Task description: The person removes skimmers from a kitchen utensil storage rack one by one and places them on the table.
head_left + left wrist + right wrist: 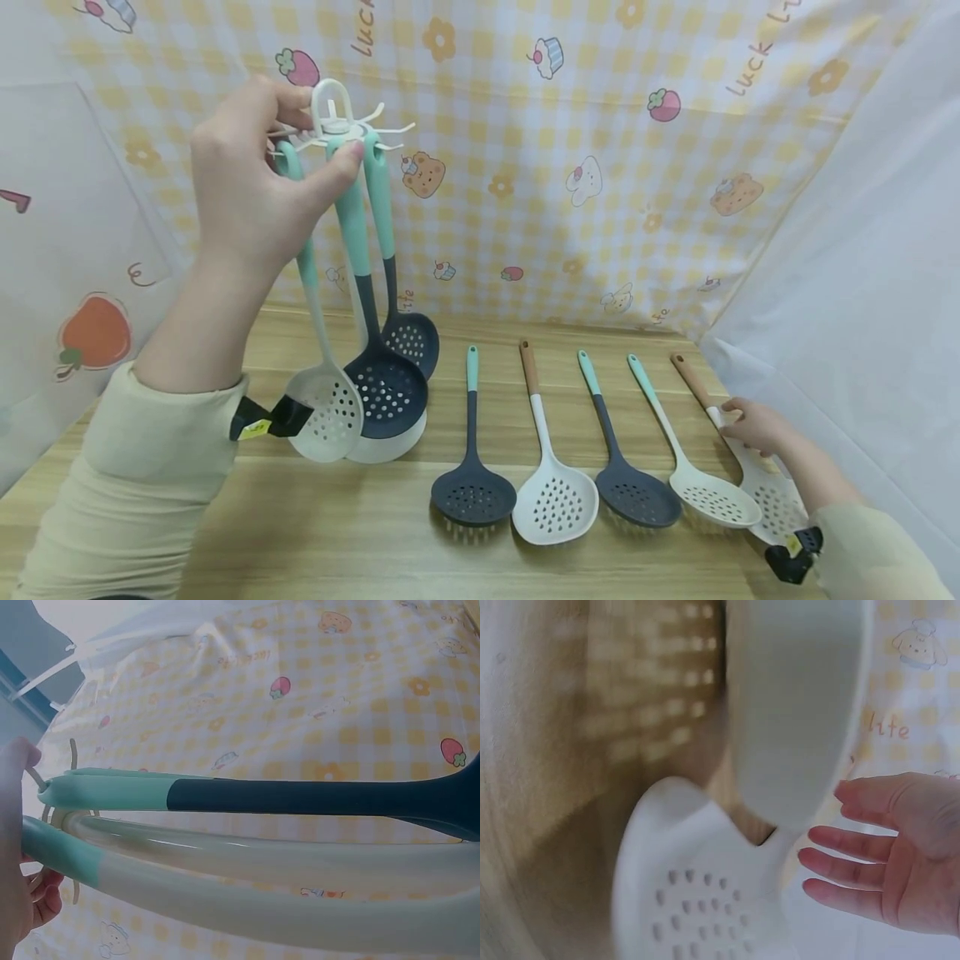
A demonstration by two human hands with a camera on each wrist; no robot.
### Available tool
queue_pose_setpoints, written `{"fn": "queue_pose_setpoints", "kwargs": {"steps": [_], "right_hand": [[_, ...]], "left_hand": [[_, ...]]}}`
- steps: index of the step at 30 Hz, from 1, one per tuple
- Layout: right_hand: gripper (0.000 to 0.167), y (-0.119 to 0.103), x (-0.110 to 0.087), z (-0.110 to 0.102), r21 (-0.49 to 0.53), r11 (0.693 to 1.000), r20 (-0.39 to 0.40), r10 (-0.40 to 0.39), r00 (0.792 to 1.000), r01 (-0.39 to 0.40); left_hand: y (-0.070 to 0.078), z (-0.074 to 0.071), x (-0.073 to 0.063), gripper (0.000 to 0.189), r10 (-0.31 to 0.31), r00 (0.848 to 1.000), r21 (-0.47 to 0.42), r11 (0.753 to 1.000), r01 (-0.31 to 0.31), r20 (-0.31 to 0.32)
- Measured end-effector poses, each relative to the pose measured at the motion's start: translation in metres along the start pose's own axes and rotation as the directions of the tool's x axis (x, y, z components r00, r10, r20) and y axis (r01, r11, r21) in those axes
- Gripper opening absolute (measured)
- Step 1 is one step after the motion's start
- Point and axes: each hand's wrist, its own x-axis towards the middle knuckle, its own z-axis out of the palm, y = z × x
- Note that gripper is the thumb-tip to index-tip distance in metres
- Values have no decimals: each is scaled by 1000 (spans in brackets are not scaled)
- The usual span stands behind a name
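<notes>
My left hand (pixel 255 162) grips the top of a white utensil rack (pixel 332 98), its thumb over the mint handle of a hanging dark skimmer (pixel 386 396). A cream skimmer (pixel 322 412) and a second dark skimmer (pixel 412 337) hang from the same hooks. Their mint handles (pixel 112 793) bunch beside the fingers in the left wrist view. At the far right, my right hand (pixel 757 425) is over the neck of a white skimmer (pixel 776 504) with a wood-coloured handle. The right wrist view shows those fingers (pixel 847 844) loosely extended beside that neck.
Left of the right hand lie a cream skimmer (pixel 716 497), a dark one (pixel 637 496), a white wood-handled one (pixel 555 504) and another dark one (pixel 472 496), in a row on the wooden table (pixel 337 533). A patterned cloth (pixel 495 217) hangs behind.
</notes>
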Motion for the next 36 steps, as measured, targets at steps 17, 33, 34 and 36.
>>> {"fn": "queue_pose_setpoints", "kwargs": {"steps": [17, 33, 34, 36], "right_hand": [[50, -55, -4, -13, -114, 975, -136, -207, 969, 192], [46, -130, -15, -21, -86, 937, -334, -348, 876, 340], [45, -136, -16, -22, -83, 931, -349, -361, 865, 355], [44, -149, -19, -24, -85, 918, -385, -389, 837, 387]], "left_hand": [[1, -7, 3, 44, -112, 991, 18, 994, 111, 79], [0, -12, 2, 41, -92, 992, 7, 996, 92, 89], [0, -12, 1, 41, -88, 992, 5, 996, 88, 91], [0, -12, 0, 40, -79, 992, -1, 997, 79, 94]]}}
